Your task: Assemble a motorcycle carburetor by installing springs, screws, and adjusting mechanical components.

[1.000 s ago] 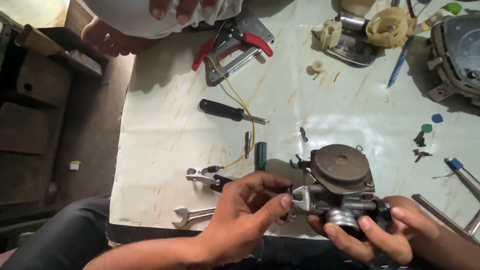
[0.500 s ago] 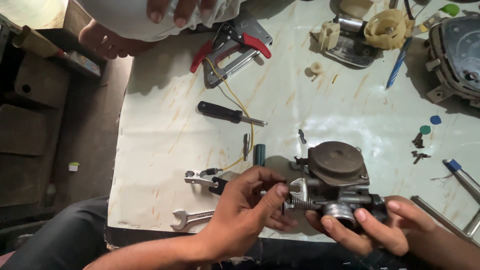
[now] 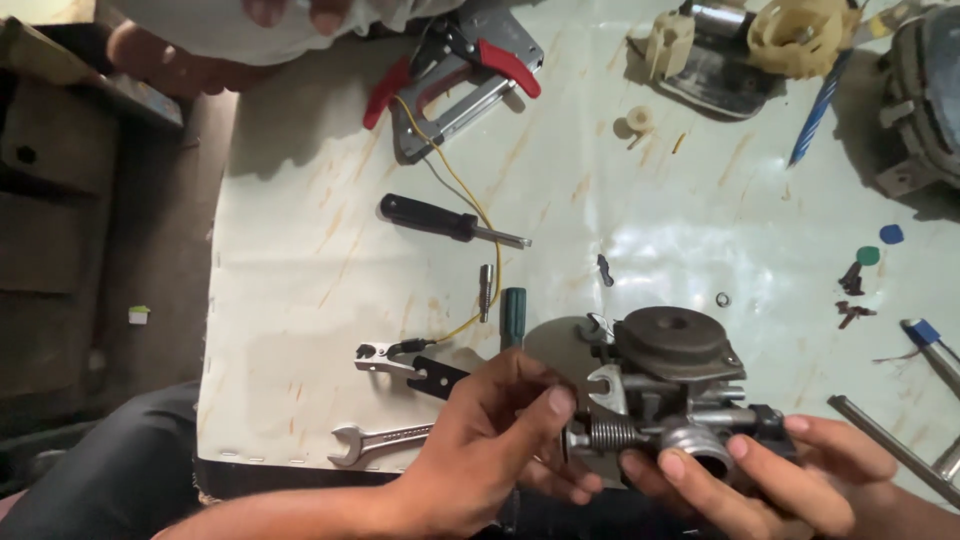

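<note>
Left fingers (image 3: pixel 545 405) seemingly pinched on carburetor (image 3: pixel 670 390) spring (image 3: pixel 612 434).

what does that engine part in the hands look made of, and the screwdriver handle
Engine part: looks like cast metal, dull grey and grimy, with a brighter steel-looking coil spring at its side. Screwdriver handle: probably black plastic or rubber, matte with a faint sheen.

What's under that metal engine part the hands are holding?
Under the metal engine part, the right hand's fingers cradle it. The left hand pinches its spring. The pale table lies below; anything directly beneath is hidden.
</note>
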